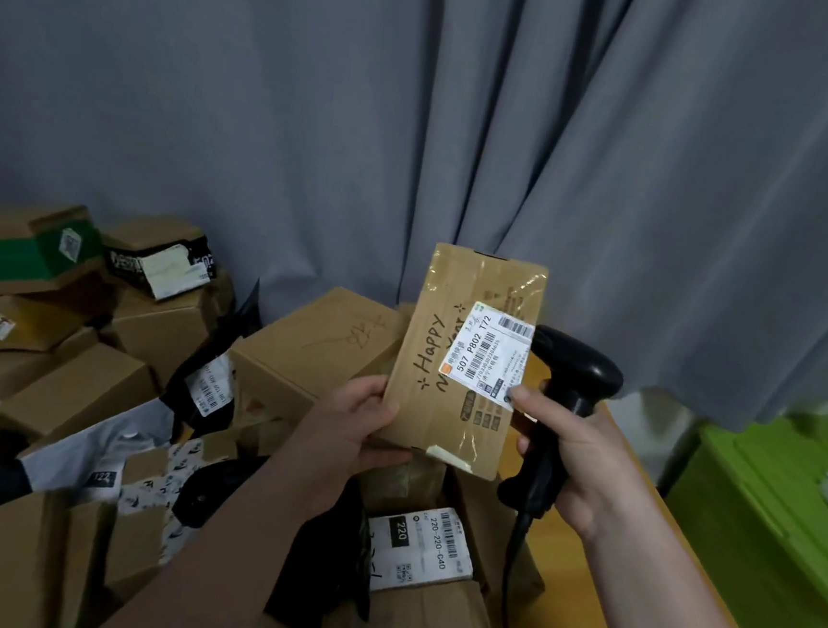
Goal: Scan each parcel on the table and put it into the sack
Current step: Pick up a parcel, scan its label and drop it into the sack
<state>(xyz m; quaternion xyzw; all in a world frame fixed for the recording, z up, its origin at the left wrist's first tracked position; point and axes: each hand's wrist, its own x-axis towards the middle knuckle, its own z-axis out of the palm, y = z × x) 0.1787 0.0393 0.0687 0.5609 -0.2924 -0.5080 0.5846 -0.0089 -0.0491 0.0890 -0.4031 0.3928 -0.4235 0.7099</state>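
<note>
Left hand (362, 427) grips the lower left edge of a flat cardboard parcel (441, 346), thumb on the front, fingers behind. The parcel is held up in the air above the pile, tilted, front facing the camera. "Happy New Year" is printed on it, with a white shipping label (490, 358) reading "507 P802 T72" and clear tape over both ends.

Right hand (577, 461) is wrapped round the handle of a black barcode scanner (575, 365), just right of the parcel. The thumb tip touches the label's lower corner. The scanner head sits right beside the label edge, and its cable (514, 548) hangs down.

Below and to the left, the worktop (648, 477) is piled with cardboard boxes and black and grey mailer bags. A brown box (319, 345) is right behind the held parcel. A parcel with a white "220" label (419, 547) lies under the hands. Grey curtain (419, 114) behind, green crate (776, 500) at right.
</note>
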